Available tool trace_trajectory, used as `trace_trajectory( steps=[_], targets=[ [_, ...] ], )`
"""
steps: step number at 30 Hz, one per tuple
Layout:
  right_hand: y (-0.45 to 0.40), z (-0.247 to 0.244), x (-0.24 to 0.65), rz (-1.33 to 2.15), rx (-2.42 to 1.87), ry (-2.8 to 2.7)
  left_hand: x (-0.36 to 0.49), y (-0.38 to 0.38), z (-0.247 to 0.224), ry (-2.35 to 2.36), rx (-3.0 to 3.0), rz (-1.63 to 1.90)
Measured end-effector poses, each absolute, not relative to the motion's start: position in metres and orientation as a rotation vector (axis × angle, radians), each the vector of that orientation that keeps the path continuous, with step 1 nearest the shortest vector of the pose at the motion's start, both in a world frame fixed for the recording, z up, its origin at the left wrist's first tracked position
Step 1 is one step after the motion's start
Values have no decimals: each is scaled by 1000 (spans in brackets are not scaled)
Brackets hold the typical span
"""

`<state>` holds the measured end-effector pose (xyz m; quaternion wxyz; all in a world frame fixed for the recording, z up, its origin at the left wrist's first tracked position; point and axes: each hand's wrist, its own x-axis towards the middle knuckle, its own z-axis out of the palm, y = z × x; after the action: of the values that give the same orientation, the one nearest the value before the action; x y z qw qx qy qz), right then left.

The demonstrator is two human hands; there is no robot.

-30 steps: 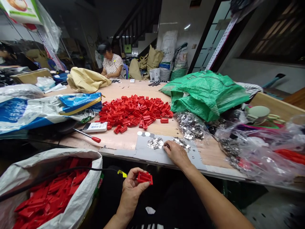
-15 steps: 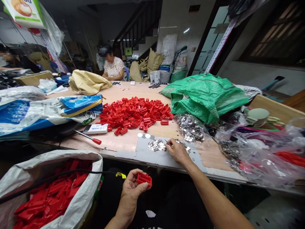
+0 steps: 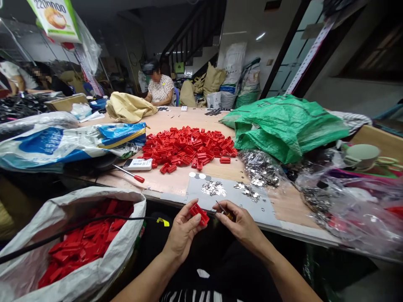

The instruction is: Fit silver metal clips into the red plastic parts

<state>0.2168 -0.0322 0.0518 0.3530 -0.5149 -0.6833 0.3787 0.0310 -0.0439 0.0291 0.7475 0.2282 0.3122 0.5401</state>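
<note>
The left hand (image 3: 181, 235) grips a hollow, oblong red plastic piece (image 3: 199, 215) in front of the table edge, while just beside it the right hand (image 3: 244, 228) pinches a thin tool with a yellowish handle (image 3: 231, 216). Beyond them, small flat silvery metal pieces (image 3: 214, 188) lie on a smooth grey sheet (image 3: 194, 193), with a wide heap of red plastic pieces (image 3: 189, 147) farther back.
</note>
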Motion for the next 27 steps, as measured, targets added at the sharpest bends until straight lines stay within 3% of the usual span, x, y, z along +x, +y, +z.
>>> trace_trajectory(
  steps=[8,27],
  targets=[
    [-46,66,202,799,-1146,-1929,35,-46,40,615,567,1168],
    [-52,57,218,1300,-1136,-1676,41,-52,36,613,679,1144]
  ],
)
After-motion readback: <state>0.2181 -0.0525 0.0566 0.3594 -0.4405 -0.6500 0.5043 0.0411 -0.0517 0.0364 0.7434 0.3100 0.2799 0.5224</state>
